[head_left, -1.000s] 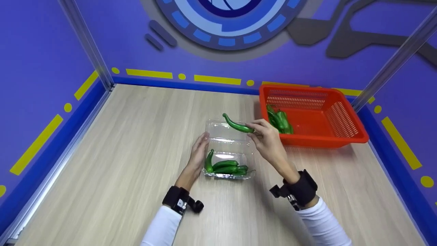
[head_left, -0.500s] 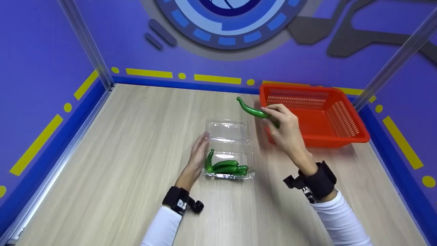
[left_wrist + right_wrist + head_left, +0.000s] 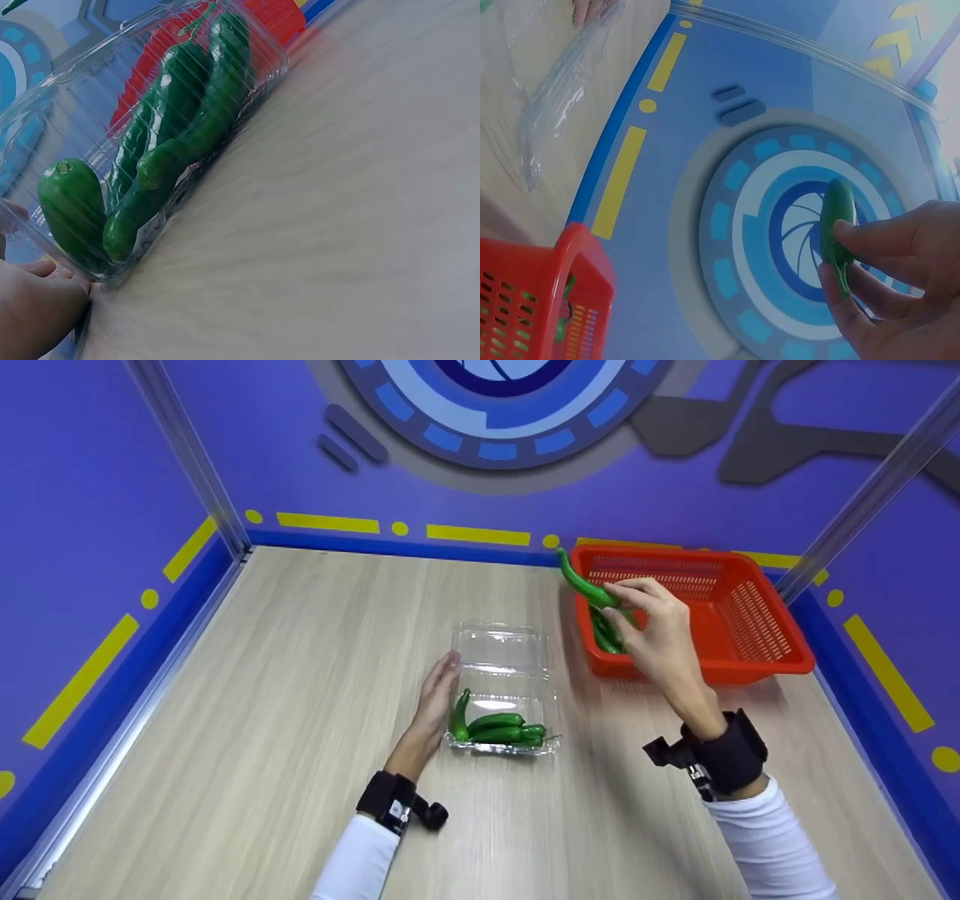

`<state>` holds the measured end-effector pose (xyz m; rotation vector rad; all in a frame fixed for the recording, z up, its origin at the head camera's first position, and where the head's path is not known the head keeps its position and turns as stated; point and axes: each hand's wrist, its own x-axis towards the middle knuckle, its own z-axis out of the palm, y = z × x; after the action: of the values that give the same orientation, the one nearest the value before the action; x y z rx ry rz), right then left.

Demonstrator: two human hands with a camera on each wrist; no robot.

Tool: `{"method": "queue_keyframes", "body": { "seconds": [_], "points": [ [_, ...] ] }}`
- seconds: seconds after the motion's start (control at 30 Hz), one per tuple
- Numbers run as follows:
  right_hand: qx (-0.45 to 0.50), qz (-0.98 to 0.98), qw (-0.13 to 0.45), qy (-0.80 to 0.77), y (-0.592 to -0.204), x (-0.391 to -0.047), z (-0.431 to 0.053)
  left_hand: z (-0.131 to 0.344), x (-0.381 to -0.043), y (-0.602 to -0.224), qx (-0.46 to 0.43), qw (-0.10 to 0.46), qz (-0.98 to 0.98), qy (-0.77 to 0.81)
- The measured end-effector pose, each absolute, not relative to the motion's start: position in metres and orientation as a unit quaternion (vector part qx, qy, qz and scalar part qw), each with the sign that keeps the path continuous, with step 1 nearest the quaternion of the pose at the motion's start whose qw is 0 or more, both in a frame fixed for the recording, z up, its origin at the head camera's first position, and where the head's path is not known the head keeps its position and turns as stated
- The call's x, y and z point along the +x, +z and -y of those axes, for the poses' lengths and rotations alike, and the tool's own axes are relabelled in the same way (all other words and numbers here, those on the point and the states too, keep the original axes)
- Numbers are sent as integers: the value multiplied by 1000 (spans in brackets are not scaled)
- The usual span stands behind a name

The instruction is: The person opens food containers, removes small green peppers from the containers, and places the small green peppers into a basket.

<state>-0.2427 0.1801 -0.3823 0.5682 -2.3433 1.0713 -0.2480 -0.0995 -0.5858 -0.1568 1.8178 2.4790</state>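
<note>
A curved green chili pepper (image 3: 583,584) is pinched between the thumb and fingers of my right hand (image 3: 660,634), above the left side of the red basket. In the right wrist view the same pepper (image 3: 838,221) points upward from the fingertips. My left hand (image 3: 435,697) rests along the left side of a clear plastic clamshell box (image 3: 501,649), its fingers fairly straight against it. The box stands with its lid raised back, and several green peppers (image 3: 495,727) lie in its near part. The left wrist view shows those peppers (image 3: 180,97) through the clear wall.
At the back right stands a red perforated basket (image 3: 712,671), with more green peppers (image 3: 604,639) in its left end, partly hidden by the right hand. Blue panels (image 3: 465,487) bound the wooden tabletop (image 3: 300,660) at the back and sides.
My right hand has moved to the right and away from me with the pepper, from above the box to over the basket's left edge. The left hand and box stay put.
</note>
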Motion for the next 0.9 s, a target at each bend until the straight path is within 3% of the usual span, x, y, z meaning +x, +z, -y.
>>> {"method": "queue_keyframes", "body": {
  "seconds": [0.9],
  "points": [
    [155, 846, 253, 443, -387, -264, -218, 98, -247, -585, -54, 29, -599, 798]
  ]
}}
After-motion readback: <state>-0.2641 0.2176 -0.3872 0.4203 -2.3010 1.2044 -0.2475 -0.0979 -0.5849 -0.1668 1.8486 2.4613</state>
